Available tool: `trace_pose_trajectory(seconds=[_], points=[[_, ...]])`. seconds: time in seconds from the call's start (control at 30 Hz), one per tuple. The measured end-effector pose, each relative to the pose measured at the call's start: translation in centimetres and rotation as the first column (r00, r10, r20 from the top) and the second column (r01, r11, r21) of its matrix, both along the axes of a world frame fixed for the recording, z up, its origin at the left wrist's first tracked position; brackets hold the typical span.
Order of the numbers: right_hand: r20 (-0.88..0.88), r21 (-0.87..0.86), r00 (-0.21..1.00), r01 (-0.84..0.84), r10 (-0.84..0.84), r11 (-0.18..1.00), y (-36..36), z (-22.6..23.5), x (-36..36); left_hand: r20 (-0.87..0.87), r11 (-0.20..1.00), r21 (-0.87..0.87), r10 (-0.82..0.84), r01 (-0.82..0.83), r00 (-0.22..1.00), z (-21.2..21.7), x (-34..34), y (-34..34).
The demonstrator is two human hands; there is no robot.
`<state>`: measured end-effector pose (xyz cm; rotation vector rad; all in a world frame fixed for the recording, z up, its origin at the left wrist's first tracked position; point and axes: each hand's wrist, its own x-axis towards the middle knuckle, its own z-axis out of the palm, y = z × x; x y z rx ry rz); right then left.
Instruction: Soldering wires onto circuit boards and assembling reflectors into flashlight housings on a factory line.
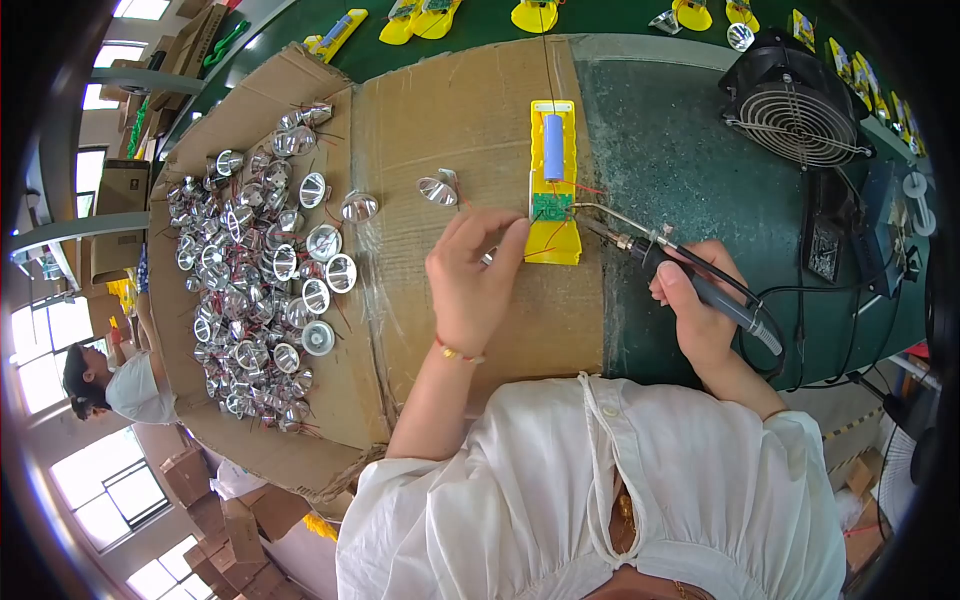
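A soldering iron point(700, 285) with a thin metal feed tube is gripped in my right hand point(706, 310). Its tip and tube reach toward the right edge of a small green circuit board point(552, 207). That board sits in a yellow plastic housing point(553, 247), below a blue cylindrical battery point(554, 148), with thin red and black wires about it. At the board's left edge, my left hand point(472, 275) has thumb and forefinger brought together in a pinch; what is between them is too small to make out. A shiny reflector point(437, 191) lies just beyond this hand.
Many silvery reflector cups point(285, 262) with wires fill the cardboard point(450, 100) on the left. A black fan with a wire grille point(797, 137) stands at the far right, near a solder reel point(918, 203). More yellow housings point(535, 16) line the back. Another person point(135, 385) is at far left.
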<state>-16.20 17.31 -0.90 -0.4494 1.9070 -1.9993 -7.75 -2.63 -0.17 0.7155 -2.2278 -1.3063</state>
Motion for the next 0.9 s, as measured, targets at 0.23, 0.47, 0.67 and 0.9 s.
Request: trace_pose_trajectory(seconds=[0.23,0.47,0.67,0.9], points=[[-0.003,0.024,1.000,-0.002,0.002,1.000,-0.1,0.1,0.1,-0.031,0.924,-0.346,-0.186,0.164,0.982,-0.5,0.7,-0.2],[-0.051,0.050,0.999,-0.012,0.014,0.999,-0.4,0.3,0.2,0.113,0.983,-0.147,-0.092,0.108,0.989,-0.6,-0.3,0.1],[-0.154,0.124,0.984,-0.067,0.086,0.990,-0.5,-0.1,0.0,0.105,0.990,-0.091,-0.096,0.106,0.990,-0.5,-0.4,0.1],[0.012,-0.020,1.000,0.027,-0.027,0.999,-0.6,0.0,0.4,0.111,0.994,-0.035,-0.096,0.100,0.989,-0.6,-0.5,-0.1]])
